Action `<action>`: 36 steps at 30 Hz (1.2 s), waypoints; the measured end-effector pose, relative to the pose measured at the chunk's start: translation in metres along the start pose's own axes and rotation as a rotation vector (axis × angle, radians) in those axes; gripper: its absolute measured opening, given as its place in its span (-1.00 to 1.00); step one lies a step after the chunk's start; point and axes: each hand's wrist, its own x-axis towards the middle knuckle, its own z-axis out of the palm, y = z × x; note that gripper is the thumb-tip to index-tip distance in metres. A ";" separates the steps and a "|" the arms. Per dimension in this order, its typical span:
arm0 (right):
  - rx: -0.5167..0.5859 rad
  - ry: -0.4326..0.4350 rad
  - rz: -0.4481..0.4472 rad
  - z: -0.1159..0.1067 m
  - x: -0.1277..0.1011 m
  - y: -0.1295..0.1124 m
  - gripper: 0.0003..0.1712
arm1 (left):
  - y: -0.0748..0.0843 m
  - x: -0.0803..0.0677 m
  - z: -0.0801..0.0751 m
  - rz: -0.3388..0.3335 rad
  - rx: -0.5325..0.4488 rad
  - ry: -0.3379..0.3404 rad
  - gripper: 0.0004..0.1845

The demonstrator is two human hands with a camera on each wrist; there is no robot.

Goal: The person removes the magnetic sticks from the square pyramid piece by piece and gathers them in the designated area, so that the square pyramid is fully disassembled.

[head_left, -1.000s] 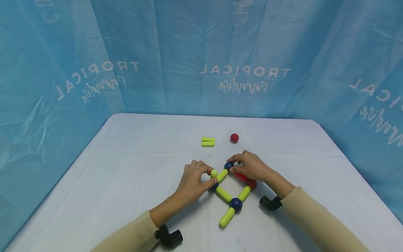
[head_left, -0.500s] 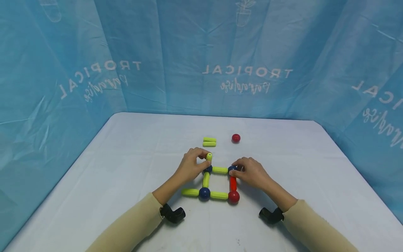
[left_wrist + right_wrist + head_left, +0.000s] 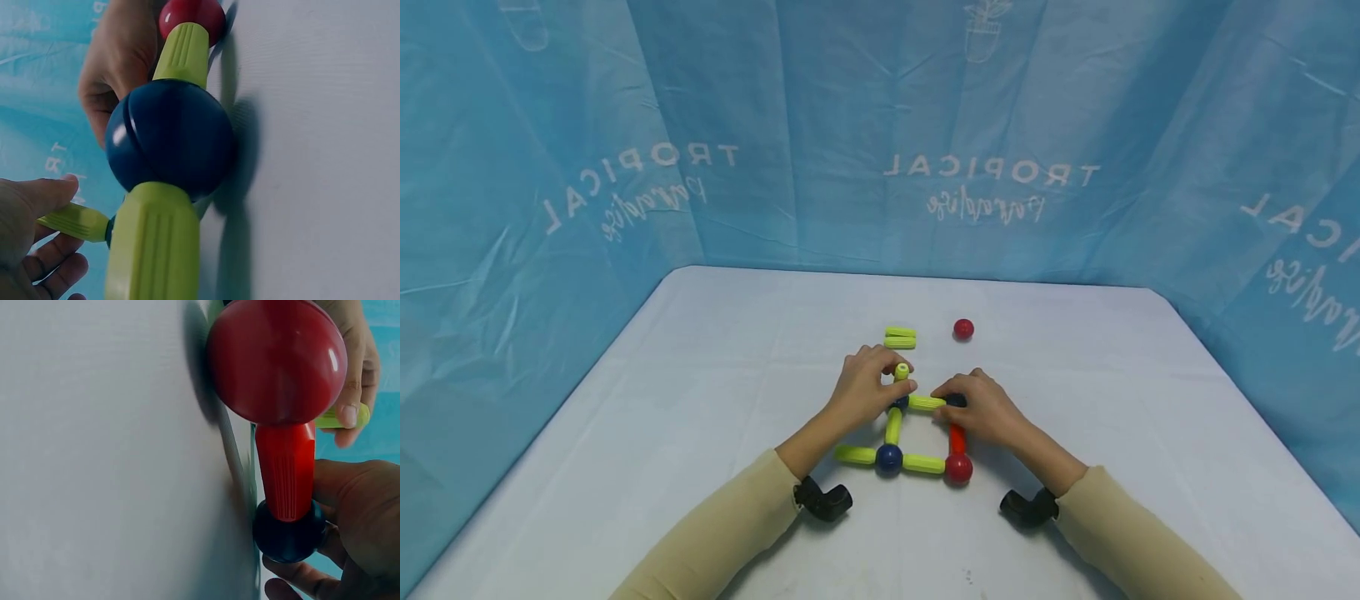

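Above the table (image 3: 737, 350), left hand (image 3: 861, 387) pinching an upright lime stick (image 3: 78, 223), right hand (image 3: 981, 406) curls round a blue ball (image 3: 287, 534).

Rods (image 3: 924, 464) are lime and red, balls (image 3: 889, 460) navy and red.

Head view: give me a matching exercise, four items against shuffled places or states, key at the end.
1. left hand
2. right hand
3. red rod
4. loose rods

A. joined to the near red ball
B. side by side, left of the far red ball
C. fingers around the far-right blue ball
D. holds the upright rod

Pairs: 1-D, 2-C, 3-A, 4-B
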 end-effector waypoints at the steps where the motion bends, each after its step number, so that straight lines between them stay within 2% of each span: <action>1: -0.001 0.001 0.000 0.000 0.000 0.001 -0.70 | 0.000 0.000 0.000 -0.002 -0.003 0.001 -0.78; 6: -0.016 -0.002 0.002 -0.005 -0.003 0.010 -0.70 | -0.003 -0.001 -0.003 -0.033 -0.049 -0.015 -0.78; 12: -0.022 -0.018 -0.001 -0.014 -0.010 0.025 -0.69 | -0.015 -0.007 -0.005 -0.100 -0.099 -0.073 -0.79; 17: -0.010 -0.030 -0.014 -0.018 -0.012 0.034 -0.68 | -0.023 -0.009 -0.003 -0.084 -0.059 -0.124 -0.81; 22: -0.005 -0.051 -0.022 -0.020 -0.012 0.037 -0.69 | -0.027 -0.009 0.000 -0.056 -0.011 -0.141 -0.82; 26: -0.026 -0.058 -0.044 -0.025 -0.011 0.032 -0.66 | -0.027 -0.009 0.001 -0.052 0.008 -0.148 -0.83; 31: -0.010 -0.039 -0.075 -0.029 -0.010 0.014 -0.58 | -0.027 -0.009 0.003 -0.062 0.013 -0.152 -0.82; 36: 0.007 -0.041 -0.051 -0.025 -0.006 -0.001 -0.51 | -0.028 -0.009 0.006 -0.046 0.025 -0.150 -0.82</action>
